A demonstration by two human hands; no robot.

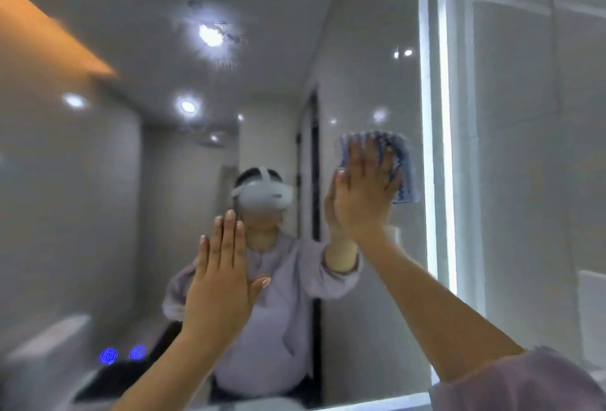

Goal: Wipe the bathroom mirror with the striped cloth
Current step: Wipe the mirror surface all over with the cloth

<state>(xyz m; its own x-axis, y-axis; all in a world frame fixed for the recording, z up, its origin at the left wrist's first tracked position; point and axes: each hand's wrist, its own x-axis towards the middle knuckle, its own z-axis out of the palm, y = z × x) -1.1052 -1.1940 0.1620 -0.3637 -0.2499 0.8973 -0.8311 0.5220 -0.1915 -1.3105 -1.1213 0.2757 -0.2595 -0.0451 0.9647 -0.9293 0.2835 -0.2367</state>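
Fingers (229,240) of left hand (219,289) straight and pressed together, raised bare before the mirror (131,181); contact with the glass impossible to tell.
Farther out, right hand (364,201) laid open on the striped cloth (405,168), fingers slightly spread over it to pin it flat against the glass just beside the lit right edge. Flat palm probably for even pressure while wiping; left probably up as a brace or for balance. Seemingly mid-wipe, on the right side.

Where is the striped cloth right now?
In the head view, the striped cloth is pressed against the mirror under the right hand, beside the lit right edge.
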